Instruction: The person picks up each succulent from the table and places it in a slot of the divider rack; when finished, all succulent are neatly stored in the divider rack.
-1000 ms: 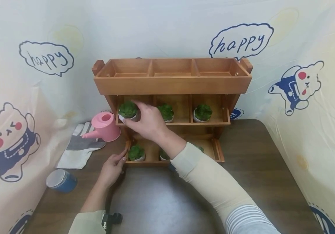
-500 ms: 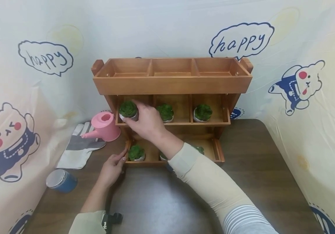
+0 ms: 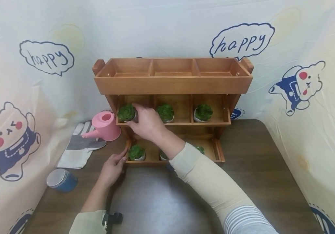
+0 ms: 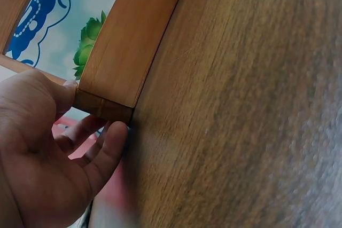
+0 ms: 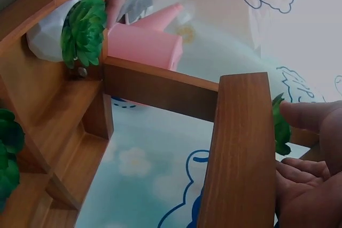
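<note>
A three-tier wooden plant stand [image 3: 173, 85] fills the middle of the head view. My right hand [image 3: 148, 123] reaches to the left compartment of its middle tier and pinches a small potted succulent [image 3: 126, 113] between thumb and fingers; the white pot is mostly covered by the hand. In the right wrist view, a board hides part of that succulent [image 5: 281, 126]. My left hand [image 3: 112, 168] holds the stand's bottom tier at its left front corner. The left wrist view shows the thumb on one side of that corner [image 4: 104, 105] and fingers on the other.
Two more succulents [image 3: 165, 112] [image 3: 203, 112] share the middle tier, and several sit in the bottom tier, partly behind the right arm. To the left are a pink watering can [image 3: 106, 126], a grey-and-white glove [image 3: 81, 148] and a blue jar [image 3: 62, 180].
The succulent in my right hand has shifted slightly left and down within its compartment, the hand moving with it. My left hand stays at the stand's corner.
</note>
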Available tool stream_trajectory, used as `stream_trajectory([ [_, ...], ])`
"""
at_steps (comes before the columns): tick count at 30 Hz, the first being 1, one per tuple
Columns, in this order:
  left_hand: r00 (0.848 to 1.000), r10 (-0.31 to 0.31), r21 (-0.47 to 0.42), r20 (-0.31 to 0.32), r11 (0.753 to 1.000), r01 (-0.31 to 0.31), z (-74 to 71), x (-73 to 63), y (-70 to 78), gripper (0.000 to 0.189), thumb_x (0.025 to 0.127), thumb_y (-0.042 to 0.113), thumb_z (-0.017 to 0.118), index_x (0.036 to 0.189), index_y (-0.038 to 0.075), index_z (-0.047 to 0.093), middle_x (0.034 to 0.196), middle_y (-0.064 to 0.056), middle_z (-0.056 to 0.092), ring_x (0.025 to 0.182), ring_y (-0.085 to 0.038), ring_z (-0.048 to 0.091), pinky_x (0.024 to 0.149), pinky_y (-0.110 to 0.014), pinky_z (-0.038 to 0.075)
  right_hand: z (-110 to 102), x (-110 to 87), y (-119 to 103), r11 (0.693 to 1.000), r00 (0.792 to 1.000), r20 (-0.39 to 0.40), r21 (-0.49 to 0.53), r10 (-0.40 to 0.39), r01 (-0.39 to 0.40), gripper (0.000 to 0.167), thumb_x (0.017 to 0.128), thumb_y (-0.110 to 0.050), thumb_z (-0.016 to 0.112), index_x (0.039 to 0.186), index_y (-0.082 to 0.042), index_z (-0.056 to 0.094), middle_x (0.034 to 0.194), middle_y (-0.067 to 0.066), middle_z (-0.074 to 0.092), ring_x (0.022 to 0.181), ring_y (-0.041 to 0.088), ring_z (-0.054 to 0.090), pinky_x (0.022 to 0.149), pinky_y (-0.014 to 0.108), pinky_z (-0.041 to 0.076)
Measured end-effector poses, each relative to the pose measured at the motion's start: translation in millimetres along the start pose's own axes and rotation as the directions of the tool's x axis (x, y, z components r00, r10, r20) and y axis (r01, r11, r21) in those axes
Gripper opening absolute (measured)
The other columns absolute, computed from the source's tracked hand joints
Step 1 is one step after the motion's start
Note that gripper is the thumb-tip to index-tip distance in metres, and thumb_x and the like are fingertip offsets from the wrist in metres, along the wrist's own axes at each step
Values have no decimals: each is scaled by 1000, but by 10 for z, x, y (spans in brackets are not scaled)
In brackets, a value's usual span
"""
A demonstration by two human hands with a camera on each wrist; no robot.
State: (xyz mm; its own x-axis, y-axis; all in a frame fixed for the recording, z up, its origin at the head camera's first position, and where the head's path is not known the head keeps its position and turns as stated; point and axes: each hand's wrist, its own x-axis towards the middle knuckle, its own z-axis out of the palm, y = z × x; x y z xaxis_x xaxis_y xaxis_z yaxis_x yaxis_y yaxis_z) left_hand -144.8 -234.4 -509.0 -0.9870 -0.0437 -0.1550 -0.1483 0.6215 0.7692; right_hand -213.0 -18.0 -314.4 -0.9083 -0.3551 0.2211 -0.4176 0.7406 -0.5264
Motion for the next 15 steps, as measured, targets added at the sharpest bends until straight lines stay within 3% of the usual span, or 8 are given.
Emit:
stream_trajectory([
  [8,1000,-8,-5,3,1000,8,5,2,7,46,110,33,52,156,27,50,116,-12,56,74,-25,63,68,-38,54,20,-141,87,979,998,-55,204,0,11,70,95,-31,77,154,-8,48,139,8,65,118,16,68,95,26,54],
  [15,1000,2,-10,-3,1000,-2,1,-22,32,46,110,32,52,155,25,50,116,-13,56,74,-24,63,67,-36,54,42,-300,155,956,993,-116,290,-18,51,65,95,-28,78,150,-7,51,141,9,64,121,16,67,95,22,53],
])
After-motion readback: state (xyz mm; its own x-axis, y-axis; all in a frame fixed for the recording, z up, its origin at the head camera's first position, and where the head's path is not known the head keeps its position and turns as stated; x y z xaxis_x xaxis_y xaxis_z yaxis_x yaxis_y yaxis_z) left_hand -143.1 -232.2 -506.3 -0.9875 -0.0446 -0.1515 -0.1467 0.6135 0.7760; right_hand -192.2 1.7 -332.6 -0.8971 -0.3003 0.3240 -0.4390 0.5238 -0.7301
